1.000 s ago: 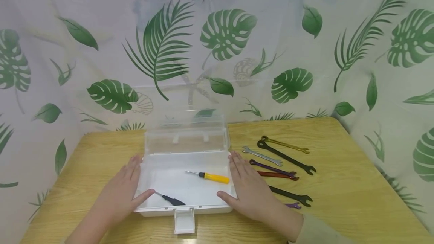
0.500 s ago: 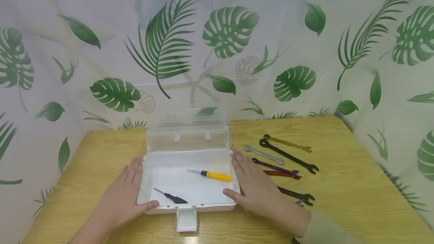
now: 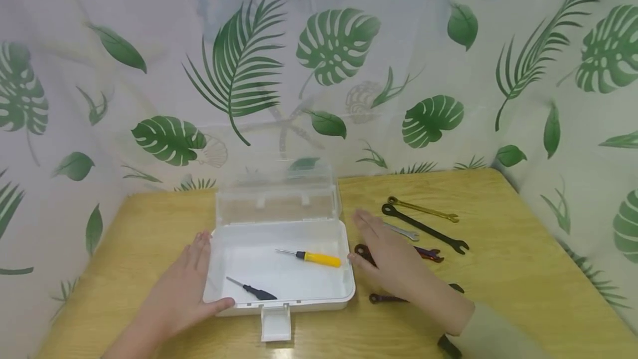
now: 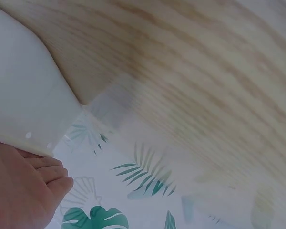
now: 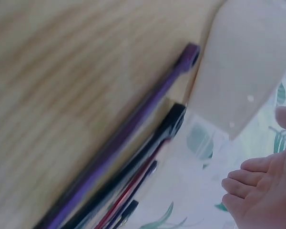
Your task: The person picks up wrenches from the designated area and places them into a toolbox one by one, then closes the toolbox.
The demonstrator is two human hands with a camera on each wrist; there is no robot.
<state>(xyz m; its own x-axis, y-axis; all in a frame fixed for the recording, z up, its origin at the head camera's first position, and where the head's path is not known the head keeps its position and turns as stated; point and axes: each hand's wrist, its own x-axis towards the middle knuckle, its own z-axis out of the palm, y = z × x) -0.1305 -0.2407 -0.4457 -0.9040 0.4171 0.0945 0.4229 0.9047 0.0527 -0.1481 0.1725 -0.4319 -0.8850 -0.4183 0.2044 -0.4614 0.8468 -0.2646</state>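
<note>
A white plastic toolbox (image 3: 239, 308) stands on the table with its clear lid (image 3: 276, 204) raised at the back. Inside lie a yellow-handled screwdriver (image 3: 321, 260) and a small black-handled screwdriver (image 3: 259, 293). My left hand (image 3: 181, 287) rests along the box's left side, fingers straight, thumb over the front left corner; the left wrist view shows its fingers at the box wall. Just off the right side is my right hand (image 3: 399, 262), fingers extended and holding nothing. It hovers over several wrenches, partly hiding a silver wrench (image 3: 406, 232) and a purple wrench (image 5: 133, 119).
To the right lie a black wrench (image 3: 423, 229) and a gold wrench (image 3: 423, 209), with more wrenches under the right forearm. The box's white latch (image 3: 276, 323) hangs open at the front. A leaf-patterned cloth (image 3: 339, 98) rises behind the wooden table (image 3: 498, 270).
My right hand has left the toolbox's right side and moved right, over the wrenches. My left hand stays at the left side. The screwdrivers still lie in the box.
</note>
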